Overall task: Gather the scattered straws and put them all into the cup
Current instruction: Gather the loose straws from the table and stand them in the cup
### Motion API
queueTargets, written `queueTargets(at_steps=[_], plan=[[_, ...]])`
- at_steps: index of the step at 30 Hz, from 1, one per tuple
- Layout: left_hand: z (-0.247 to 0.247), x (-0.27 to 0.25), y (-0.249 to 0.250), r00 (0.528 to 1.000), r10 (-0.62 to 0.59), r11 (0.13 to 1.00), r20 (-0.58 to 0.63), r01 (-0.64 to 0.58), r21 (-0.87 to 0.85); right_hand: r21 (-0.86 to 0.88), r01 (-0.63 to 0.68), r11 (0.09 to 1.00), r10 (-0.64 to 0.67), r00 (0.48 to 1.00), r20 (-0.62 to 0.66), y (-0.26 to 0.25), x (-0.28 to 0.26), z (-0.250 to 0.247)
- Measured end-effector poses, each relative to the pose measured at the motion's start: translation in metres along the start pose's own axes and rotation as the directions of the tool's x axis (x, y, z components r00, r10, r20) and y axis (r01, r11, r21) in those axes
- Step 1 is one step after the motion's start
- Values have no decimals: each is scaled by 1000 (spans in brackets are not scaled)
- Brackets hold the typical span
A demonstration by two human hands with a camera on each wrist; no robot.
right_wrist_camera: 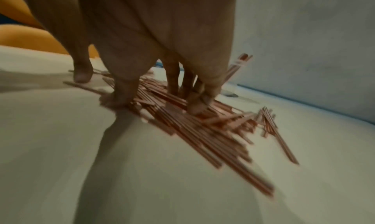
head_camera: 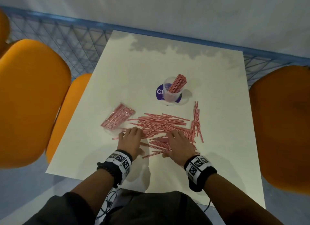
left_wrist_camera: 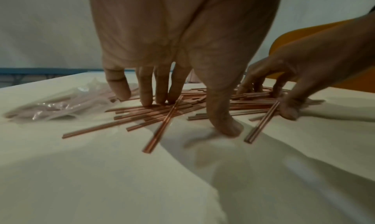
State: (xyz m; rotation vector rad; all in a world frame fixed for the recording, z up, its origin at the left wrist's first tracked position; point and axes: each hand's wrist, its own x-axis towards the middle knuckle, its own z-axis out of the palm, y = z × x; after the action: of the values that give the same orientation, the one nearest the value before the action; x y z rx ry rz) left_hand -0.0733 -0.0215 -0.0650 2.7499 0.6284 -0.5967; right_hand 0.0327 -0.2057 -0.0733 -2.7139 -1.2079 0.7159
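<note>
A heap of red-and-white striped straws (head_camera: 161, 124) lies scattered across the middle of the white table (head_camera: 117, 70). A clear cup (head_camera: 172, 94) stands beyond it with a bundle of straws (head_camera: 177, 82) leaning inside. My left hand (head_camera: 134, 140) presses its straight fingertips (left_wrist_camera: 148, 99) on the heap's left end, with the thumb (left_wrist_camera: 227, 128) on the bare table. My right hand (head_camera: 174, 144) is spread over the heap's right part (right_wrist_camera: 202, 131). Its fingers (right_wrist_camera: 194, 107) rest on top and its thumb (right_wrist_camera: 115, 100) sits at the near edge. Neither hand lifts a straw.
A clear plastic bag of straws (head_camera: 117, 118) lies left of the heap, close to my left hand. A purple round sticker (head_camera: 159, 92) sits under the cup. Orange chairs (head_camera: 31, 98) (head_camera: 283, 127) flank the table. A blue mesh fence (head_camera: 67, 36) runs behind.
</note>
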Motion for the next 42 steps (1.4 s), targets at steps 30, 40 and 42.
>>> queueTargets(at_steps=[30, 40, 42], plan=[[-14, 24, 8, 996, 66, 998, 61, -67, 10, 581, 72, 811, -80, 997, -11, 12, 54, -88], [-49, 35, 7, 990, 94, 995, 108, -96, 12, 974, -155, 168, 254, 961, 109, 9, 57, -75], [-58, 39, 6, 992, 92, 994, 89, -86, -63, 974, -166, 152, 285, 951, 118, 10, 57, -75]])
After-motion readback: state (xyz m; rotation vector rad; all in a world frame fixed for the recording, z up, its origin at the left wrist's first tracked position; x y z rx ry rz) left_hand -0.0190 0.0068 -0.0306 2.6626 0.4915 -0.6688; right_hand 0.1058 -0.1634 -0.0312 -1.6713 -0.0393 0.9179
